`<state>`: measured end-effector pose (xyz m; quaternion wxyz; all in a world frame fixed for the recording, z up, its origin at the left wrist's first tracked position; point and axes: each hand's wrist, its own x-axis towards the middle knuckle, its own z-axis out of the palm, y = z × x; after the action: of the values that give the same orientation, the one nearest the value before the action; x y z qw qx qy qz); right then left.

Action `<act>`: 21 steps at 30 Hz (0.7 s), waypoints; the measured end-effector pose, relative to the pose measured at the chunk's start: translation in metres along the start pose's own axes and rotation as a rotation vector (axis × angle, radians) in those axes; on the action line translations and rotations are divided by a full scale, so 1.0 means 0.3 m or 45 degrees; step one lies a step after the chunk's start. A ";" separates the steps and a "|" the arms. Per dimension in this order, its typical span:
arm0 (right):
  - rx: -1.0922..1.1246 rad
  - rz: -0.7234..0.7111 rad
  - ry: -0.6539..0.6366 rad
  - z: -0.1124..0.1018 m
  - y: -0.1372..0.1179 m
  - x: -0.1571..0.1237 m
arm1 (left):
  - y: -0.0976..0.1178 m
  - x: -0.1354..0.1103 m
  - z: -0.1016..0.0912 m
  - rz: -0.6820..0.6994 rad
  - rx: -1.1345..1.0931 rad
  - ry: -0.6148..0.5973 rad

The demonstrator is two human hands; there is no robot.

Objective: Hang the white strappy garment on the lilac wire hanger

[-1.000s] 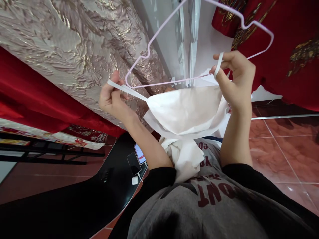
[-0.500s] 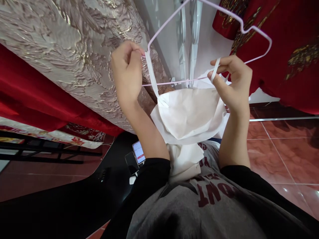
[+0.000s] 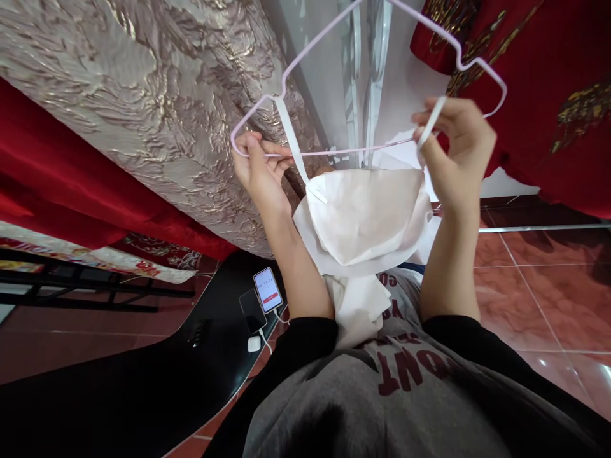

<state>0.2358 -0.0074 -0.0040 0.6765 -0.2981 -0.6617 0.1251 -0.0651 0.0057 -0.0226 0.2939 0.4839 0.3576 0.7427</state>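
Observation:
A thin pale pink hanger (image 3: 310,46) hangs in front of me. A white strappy garment (image 3: 367,216) droops below it, its left strap (image 3: 289,137) looped over the hanger's left shoulder notch. My left hand (image 3: 260,168) is closed on the hanger's lower left corner. My right hand (image 3: 456,149) pinches the garment's right strap (image 3: 429,124) just in front of the hanger's right side.
A gold brocade garment (image 3: 157,95) hangs at left over red cloth (image 3: 57,184). A red embroidered garment (image 3: 548,95) hangs at right. Below left, two phones (image 3: 261,299) with a charger lie on a black surface (image 3: 143,381). The floor has red tiles (image 3: 544,286).
My left hand lifted the left strap onto the hanger's left notch, let it go, then dropped to grip the hanger's lower left corner. My right hand stayed on the right strap.

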 end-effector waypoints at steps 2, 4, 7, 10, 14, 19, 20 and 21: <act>0.023 -0.124 0.304 -0.038 0.064 0.013 | 0.018 -0.001 0.000 0.033 -0.064 0.003; 0.043 -0.223 0.665 -0.101 0.134 0.031 | 0.026 -0.003 0.000 0.063 -0.115 -0.027; 0.006 -0.046 0.757 -0.202 0.192 0.062 | 0.024 -0.007 0.009 0.040 -0.134 -0.003; -0.045 0.108 0.512 -0.244 0.156 0.104 | 0.026 -0.014 0.028 -0.002 -0.129 0.076; -0.140 -0.037 0.184 -0.202 0.045 0.181 | 0.039 -0.020 0.041 0.003 -0.133 0.106; -0.243 0.069 -0.052 -0.118 -0.044 0.233 | 0.030 -0.007 0.006 -0.007 0.041 0.013; -0.244 0.091 -0.075 -0.103 -0.057 0.230 | 0.025 -0.003 -0.002 -0.007 0.091 -0.019; -0.242 0.102 -0.089 -0.089 -0.069 0.224 | 0.020 0.000 -0.008 -0.006 0.123 -0.043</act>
<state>0.2632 0.0077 0.0642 0.6161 -0.3825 -0.6814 0.0990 -0.0680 0.0016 -0.0183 0.2780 0.5090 0.3892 0.7157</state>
